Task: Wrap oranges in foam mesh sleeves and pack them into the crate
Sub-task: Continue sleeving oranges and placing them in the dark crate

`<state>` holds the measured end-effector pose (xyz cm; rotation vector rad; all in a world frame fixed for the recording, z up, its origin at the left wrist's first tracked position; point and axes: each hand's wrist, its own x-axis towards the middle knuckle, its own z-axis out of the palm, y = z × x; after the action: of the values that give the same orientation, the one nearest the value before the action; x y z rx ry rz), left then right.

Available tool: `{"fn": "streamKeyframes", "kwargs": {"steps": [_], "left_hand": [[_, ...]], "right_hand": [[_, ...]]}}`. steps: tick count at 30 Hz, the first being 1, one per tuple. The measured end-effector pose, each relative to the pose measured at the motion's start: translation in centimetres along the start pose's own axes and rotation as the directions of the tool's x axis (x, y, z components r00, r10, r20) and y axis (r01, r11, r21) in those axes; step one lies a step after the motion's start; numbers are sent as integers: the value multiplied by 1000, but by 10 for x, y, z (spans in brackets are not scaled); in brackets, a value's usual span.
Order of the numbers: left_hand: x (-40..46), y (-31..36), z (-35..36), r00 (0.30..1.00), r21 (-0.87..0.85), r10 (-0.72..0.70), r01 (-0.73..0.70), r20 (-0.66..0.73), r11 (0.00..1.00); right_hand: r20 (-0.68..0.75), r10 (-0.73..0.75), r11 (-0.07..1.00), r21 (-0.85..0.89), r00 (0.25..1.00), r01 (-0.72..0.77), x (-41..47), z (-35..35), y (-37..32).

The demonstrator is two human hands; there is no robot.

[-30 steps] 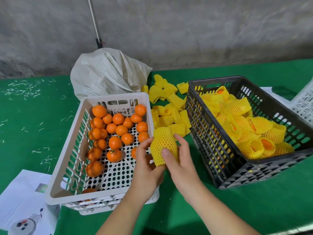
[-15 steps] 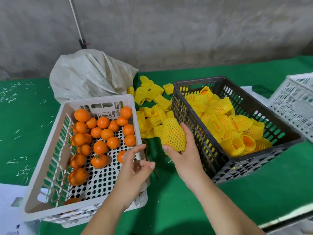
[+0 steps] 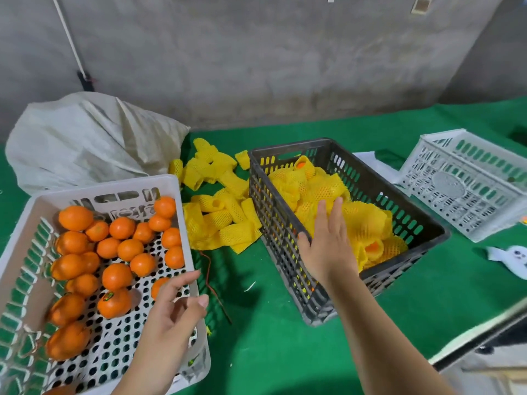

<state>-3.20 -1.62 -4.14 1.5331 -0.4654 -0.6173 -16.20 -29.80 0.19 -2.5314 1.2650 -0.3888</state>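
A white crate (image 3: pixel 176 195) at the left holds several bare oranges (image 3: pixel 117 276). My left hand (image 3: pixel 174 312) hovers over its near right corner with fingers relaxed, holding nothing. A dark grey crate (image 3: pixel 285 240) in the middle is filled with oranges wrapped in yellow foam mesh (image 3: pixel 368 220). My right hand (image 3: pixel 328 243) reaches over that crate's near left wall, fingers straight and spread above the wrapped fruit, empty. Between the two crates lies a pile of loose yellow foam mesh sleeves (image 3: pixel 219 215) on the green table.
A crumpled white sack (image 3: pixel 85 141) sits behind the white crate. An empty white crate (image 3: pixel 467 186) stands at the far right, with white paper (image 3: pixel 376 166) beside it. A thin red string (image 3: pixel 212 280) lies on the green cloth. The table's front edge (image 3: pixel 473 334) runs at lower right.
My right hand carried the wrapped orange rightward over the dark crate and let it go; it is now empty. My left hand stayed by the white crate. The view shifted right.
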Motion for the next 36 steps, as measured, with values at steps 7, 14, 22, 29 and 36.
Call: {"fn": "streamKeyframes", "kwargs": {"steps": [7, 14, 22, 29, 36], "left_hand": [[2, 1, 0, 992, -112, -100, 92, -73, 989], [29, 18, 0, 962, -211, -252, 225, -108, 951], [82, -12, -46, 982, 484, -141, 184, -125, 855], [122, -69, -70, 848, 942, -527, 222, -59, 252], [135, -94, -70, 934, 966, -351, 152, -72, 207]], "right_hand": [[10, -193, 958, -216, 981, 190, 0, 12, -21], [329, -351, 899, -145, 877, 414, 5, 82, -52], [704, -110, 910, -212, 702, 356, 53, 165, -68], [695, -112, 808, -353, 711, 472, 95, 202, -82], [529, -148, 927, -221, 835, 304, 103, 227, -80]]}}
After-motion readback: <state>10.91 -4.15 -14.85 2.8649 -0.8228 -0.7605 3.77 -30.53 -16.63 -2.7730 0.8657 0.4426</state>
